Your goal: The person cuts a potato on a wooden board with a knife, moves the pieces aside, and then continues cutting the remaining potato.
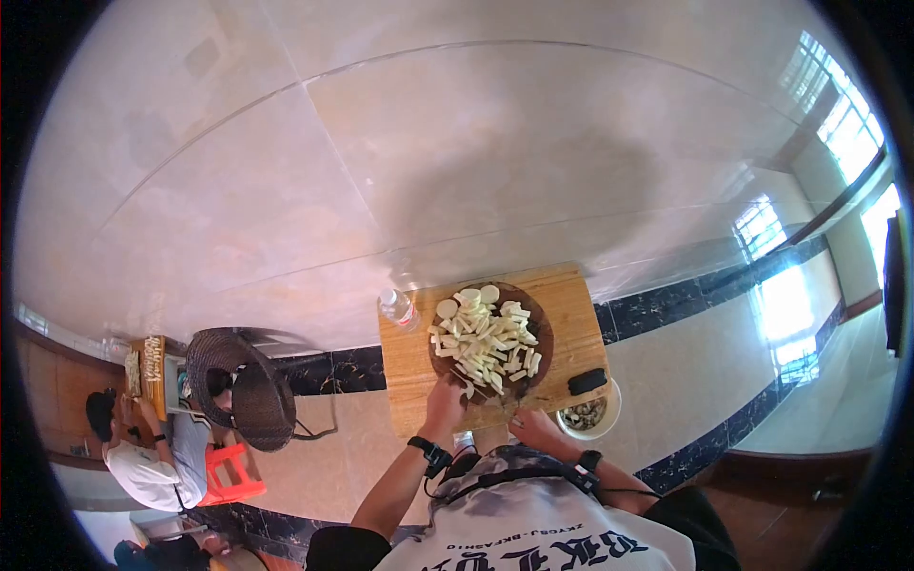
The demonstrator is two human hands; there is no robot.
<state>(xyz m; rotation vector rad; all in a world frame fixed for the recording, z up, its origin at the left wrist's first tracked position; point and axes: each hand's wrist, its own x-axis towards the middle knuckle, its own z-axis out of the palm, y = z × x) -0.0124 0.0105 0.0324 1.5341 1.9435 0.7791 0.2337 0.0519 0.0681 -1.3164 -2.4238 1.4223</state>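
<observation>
A round brown board (541,319) heaped with pale cut sticks (486,333) and a few round slices lies on a wooden table (405,381). At the board's lower left edge is my left hand (445,404), its fingers bent against the near pieces; whether it grips one is too small to tell. My right hand (533,426) is closed at the table's front edge, just below the board, around something dark and thin that I cannot make out. Both wrists wear dark straps.
A clear bottle (398,309) stands at the table's back left. A black object (587,382) lies at its right edge, above a white bucket (609,411). To the left are a wicker chair (262,404), a red stool (228,473) and a seated person (157,457); another person (167,554) is lower left.
</observation>
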